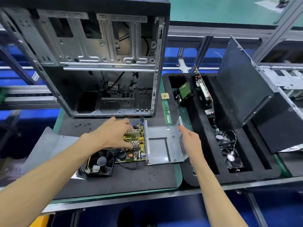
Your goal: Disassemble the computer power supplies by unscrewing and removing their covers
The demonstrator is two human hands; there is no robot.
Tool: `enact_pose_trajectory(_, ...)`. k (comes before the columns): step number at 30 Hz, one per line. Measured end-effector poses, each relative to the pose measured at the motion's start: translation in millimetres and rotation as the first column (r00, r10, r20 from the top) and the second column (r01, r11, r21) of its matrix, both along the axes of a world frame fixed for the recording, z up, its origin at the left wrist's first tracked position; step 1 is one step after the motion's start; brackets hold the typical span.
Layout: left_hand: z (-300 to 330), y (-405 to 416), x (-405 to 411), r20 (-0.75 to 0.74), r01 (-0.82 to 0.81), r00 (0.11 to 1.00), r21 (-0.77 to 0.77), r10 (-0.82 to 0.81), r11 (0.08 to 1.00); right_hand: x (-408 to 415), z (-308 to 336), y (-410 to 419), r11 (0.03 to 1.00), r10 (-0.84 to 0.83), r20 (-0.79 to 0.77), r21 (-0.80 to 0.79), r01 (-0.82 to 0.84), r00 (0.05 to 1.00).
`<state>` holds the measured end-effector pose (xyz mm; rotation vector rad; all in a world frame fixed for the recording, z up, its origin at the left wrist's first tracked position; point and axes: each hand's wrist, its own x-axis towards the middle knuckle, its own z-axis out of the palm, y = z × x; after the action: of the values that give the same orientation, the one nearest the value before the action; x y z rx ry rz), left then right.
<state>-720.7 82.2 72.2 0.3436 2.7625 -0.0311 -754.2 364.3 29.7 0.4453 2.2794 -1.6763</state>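
**Op A:** Grey sheet steel is what I'm watching: the power supply shell point(162, 145) lies just left of my right hand point(191, 141), already emptied, with its perforated wall nearest my fingers. The circuit board point(132, 145) sits out of it, directly under my left hand point(113, 133).

**Op B:** So the cover's off. What's the step now, as you read it?

**Op A:** I judge I'm lifting the board clear of the shell. To do it well I'd grip by the heatsinks or board edges, not the capacitors, and mind the wires running to the fan point(100, 163), which lies just below my left wrist. Pull too quickly and those leads may snag.

**Op B:** Hand states?

**Op A:** Left hand is curled down over the board, fingertips on the heatsinks, thumb at the near edge; it looks like a pinch on the board, though the fingers hide the exact contact. Right hand is held wide and flat, fingers straight, hovering at the shell's right edge; whether it touches the metal I cannot tell. It holds nothing.

**Op B:** And the removed cover?

**Op A:** A bent grey cover panel point(49, 145) rests beside my left forearm, well apart from the shell. Beyond both hands stands the open computer case point(98, 63).
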Motion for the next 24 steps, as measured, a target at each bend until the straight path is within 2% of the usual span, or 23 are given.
enact_pose_trajectory(3,13.9,-12.5,14.0,-0.009,-0.155,0.986,0.297,0.165,0.942,-1.6,-1.4,2.6,0.992,0.072,-0.04,0.107,-0.068,0.997)
enact_pose_trajectory(5,21.5,-27.0,28.8,-0.149,-0.216,0.945,0.385,0.292,0.897,-2.8,-0.4,4.0,0.978,0.139,-0.057,0.167,-0.128,0.989)
enact_pose_trajectory(6,23.9,-36.2,38.3,-0.245,-0.252,0.899,0.386,0.362,0.887,-3.9,0.5,5.4,0.973,0.156,-0.074,0.186,-0.14,0.985)
enact_pose_trajectory(8,26.7,-59.1,59.7,-0.429,-0.396,0.744,0.337,0.513,0.855,-9.0,2.8,8.4,0.971,0.157,-0.119,0.199,-0.131,0.98)
enact_pose_trajectory(10,24.1,-87.2,85.7,-0.503,-0.611,0.564,0.278,0.654,0.741,-13.7,4.3,5.5,0.97,0.171,-0.114,0.195,-0.147,0.979)
enact_pose_trajectory(12,19.4,-115.7,114.4,-0.404,-0.8,0.433,0.24,0.806,0.55,-13.5,3.9,-0.8,0.966,0.208,-0.094,0.174,-0.19,0.974)
enact_pose_trajectory(14,13.3,-133.5,139.5,-0.191,-0.899,0.331,0.233,0.924,0.371,-9.3,5.9,-6.1,0.963,0.225,-0.091,0.17,-0.208,0.97)
enact_pose_trajectory(15,9.5,-136.3,150.1,-0.096,-0.919,0.303,0.235,0.948,0.317,-7.0,7.7,-8.3,0.962,0.224,-0.083,0.177,-0.207,0.971)
enact_pose_trajectory(17,-2.6,-135.5,165.7,0.0,-0.908,0.304,0.302,0.953,0.289,-5.3,6.7,-8.8,0.96,0.218,-0.085,0.196,-0.198,0.972)
enact_pose_trajectory(21,-19.4,-124.0,181.5,-0.069,-0.91,0.217,0.348,0.974,0.227,-3.0,5.7,-10.3,0.951,0.212,-0.124,0.255,-0.176,0.969)
enact_pose_trajectory(24,-23.6,-123.8,181.1,-0.09,-0.896,0.244,0.359,0.966,0.26,-5.0,5.8,-15.1,0.945,0.218,-0.155,0.28,-0.168,0.964)
